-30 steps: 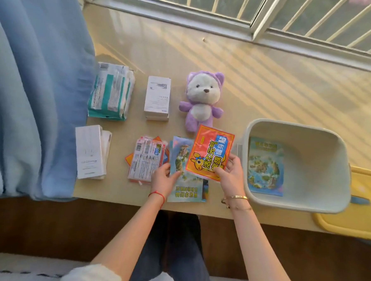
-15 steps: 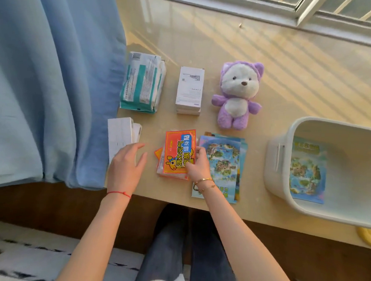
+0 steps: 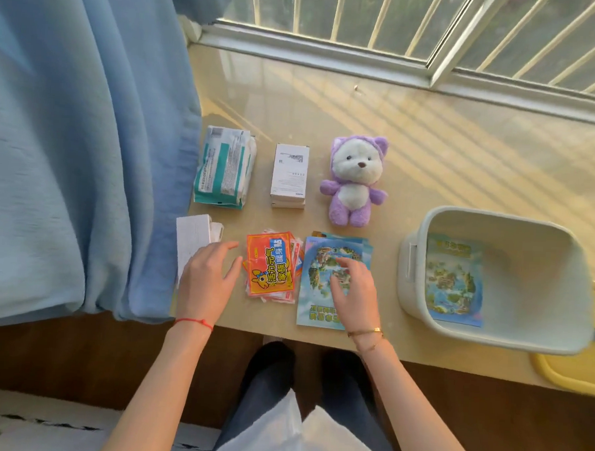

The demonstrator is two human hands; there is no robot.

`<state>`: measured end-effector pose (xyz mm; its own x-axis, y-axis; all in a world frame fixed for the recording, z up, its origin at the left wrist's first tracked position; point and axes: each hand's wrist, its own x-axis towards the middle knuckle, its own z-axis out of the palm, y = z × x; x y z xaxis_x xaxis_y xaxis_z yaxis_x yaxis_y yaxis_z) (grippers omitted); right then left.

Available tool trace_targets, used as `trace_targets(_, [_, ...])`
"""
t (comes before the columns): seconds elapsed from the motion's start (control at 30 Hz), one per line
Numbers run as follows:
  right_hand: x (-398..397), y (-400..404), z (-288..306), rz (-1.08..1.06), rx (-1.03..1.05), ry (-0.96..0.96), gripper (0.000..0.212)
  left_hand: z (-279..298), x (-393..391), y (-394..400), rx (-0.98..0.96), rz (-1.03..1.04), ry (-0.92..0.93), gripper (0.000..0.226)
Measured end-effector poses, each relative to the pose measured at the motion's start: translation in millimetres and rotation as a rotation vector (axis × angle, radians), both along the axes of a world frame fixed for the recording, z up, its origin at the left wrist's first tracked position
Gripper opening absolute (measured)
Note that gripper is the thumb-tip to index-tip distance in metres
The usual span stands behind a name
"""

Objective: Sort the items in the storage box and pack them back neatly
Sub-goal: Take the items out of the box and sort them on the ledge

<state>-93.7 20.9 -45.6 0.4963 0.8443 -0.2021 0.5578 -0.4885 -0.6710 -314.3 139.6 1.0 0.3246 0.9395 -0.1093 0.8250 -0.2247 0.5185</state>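
The pale grey-green plastic storage box (image 3: 510,340) sits at the 3 o'clock side of the tan tabletop (image 3: 430,156), open side up. I see one blue illustrated map leaflet (image 3: 455,280) lying flat on its floor. A yellow plastic lid (image 3: 570,377) shows at the 4 o'clock edge, partly under the box.

At 9 o'clock from the box lies a stack of blue map leaflets (image 3: 325,261), edges roughly aligned. My right hand (image 3: 353,290) is over this stack, palm down, fingers spread and lightly curled; the fingertips appear to touch the top leaflet, and nothing is gripped.

Just beside the stack, at its 9 o'clock, lies a pile of orange-and-red printed sachets (image 3: 271,267), fanned slightly, top sachet face up with a cartoon figure. My left hand (image 3: 209,279) is at the pile's 9 o'clock, open, fingers extended, thumb close to the pile's edge. I cannot tell whether the thumb touches the pile. The hand partly covers a white rectangular carton (image 3: 192,237) at the table's left edge.

At 12 o'clock from these piles runs a second row:
- a white-and-teal soft plastic pack (image 3: 225,168), left;
- a white upright-printed cardboard box (image 3: 289,176) stacked on a similar one, centre;
- a purple-and-white plush bear toy (image 3: 355,181), right, lying on its back, facing up.

A blue fabric curtain (image 3: 79,145) hangs at 9 o'clock, draped onto the table edge. A barred window (image 3: 403,24) spans 12 o'clock.
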Motion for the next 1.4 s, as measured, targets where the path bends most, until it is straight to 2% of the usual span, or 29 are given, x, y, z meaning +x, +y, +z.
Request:
trace_targets(0.1, [50, -39, 32, -0.074, 0.093, -0.119, 0.028, 15, 36, -10, -0.001, -0.086, -0.010, 0.029])
trace_targets(0.23, [133, -85, 45, -0.202, 0.099, -0.203, 0.026, 31, 99, -32, 0.008, -0.141, -0.043, 0.029])
trace_targets(0.37, [217, -119, 32, -0.312, -0.044, -0.163, 0.033, 33, 171, -59, 0.067, -0.208, -0.092, 0.027])
trace_targets(0.53, [293, -137, 1, -0.313, -0.248, -0.043, 0.048, 18, 257, -102, 0.064, -0.179, -0.118, 0.028])
trace_targets(0.77, [338, -125, -56, -0.250, -0.421, 0.125, 0.067, -11, 334, -151, 0.031, -0.140, -0.070, 0.027])
trace_targets(0.87, [343, -117, -83, -0.221, -0.477, 0.114, 0.073, -26, 345, -160, 0.045, -0.117, -0.031, 0.026])
trace_targets(1.03, [341, -110, -104, -0.202, -0.522, -0.087, 0.067, -40, 349, -163, 0.086, -0.067, -0.007, 0.024])
trace_targets(1.17, [340, -111, -110, -0.215, -0.556, -0.134, 0.063, -44, 347, -164, 0.131, -0.073, -0.016, 0.022])
trace_targets(1.27, [341, -112, -111, -0.257, -0.516, -0.078, 0.044, -44, 345, -165, 0.157, -0.083, -0.020, 0.021])
trace_targets(1.33, [342, -113, -105, -0.314, -0.423, 0.057, 0.022, -41, 344, -166, 0.160, -0.079, -0.020, 0.021])
trace_targets(1.4, [341, -117, -92, -0.360, -0.330, 0.205, 0.015, -34, 341, -167, 0.161, -0.077, -0.012, 0.022])
